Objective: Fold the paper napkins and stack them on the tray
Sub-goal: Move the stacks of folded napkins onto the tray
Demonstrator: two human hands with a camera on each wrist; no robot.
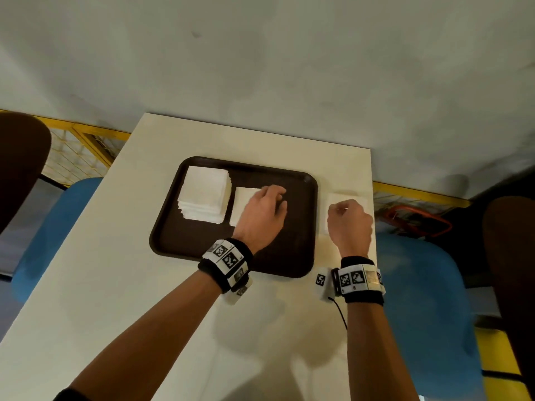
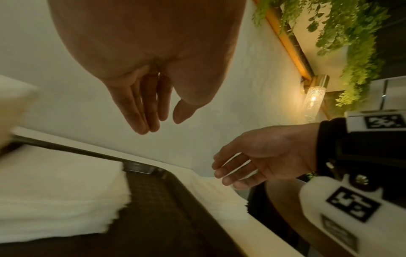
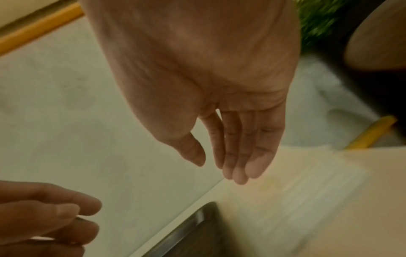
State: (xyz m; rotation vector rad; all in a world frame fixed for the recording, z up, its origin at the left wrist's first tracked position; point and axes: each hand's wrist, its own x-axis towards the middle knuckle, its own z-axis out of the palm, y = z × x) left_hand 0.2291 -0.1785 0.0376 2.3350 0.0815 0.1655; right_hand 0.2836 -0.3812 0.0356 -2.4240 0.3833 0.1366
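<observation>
A dark brown tray [image 1: 292, 250] lies on the pale table. On its left part stands a tall pile of white napkins [image 1: 204, 195], with a low folded napkin pile [image 1: 241, 204] beside it. My left hand [image 1: 278, 198] hovers over that low pile [image 2: 59, 191], fingers straight and holding nothing [image 2: 162, 125]. Right of the tray, more white napkins [image 1: 359, 199] lie on the table. My right hand [image 1: 341, 206] hangs just above them with its fingers [image 3: 239, 156] straight and empty; the napkins [image 3: 318, 187] are blurred there. I cannot tell whether it touches them.
The table's right edge [image 1: 372, 180] runs close to the right-hand napkins. Blue chairs [image 1: 419, 299] stand on both sides. A yellow mesh railing [image 1: 86, 146] runs behind. A wall lamp [image 2: 312, 100] and hanging plants [image 2: 351, 34] are off to the right.
</observation>
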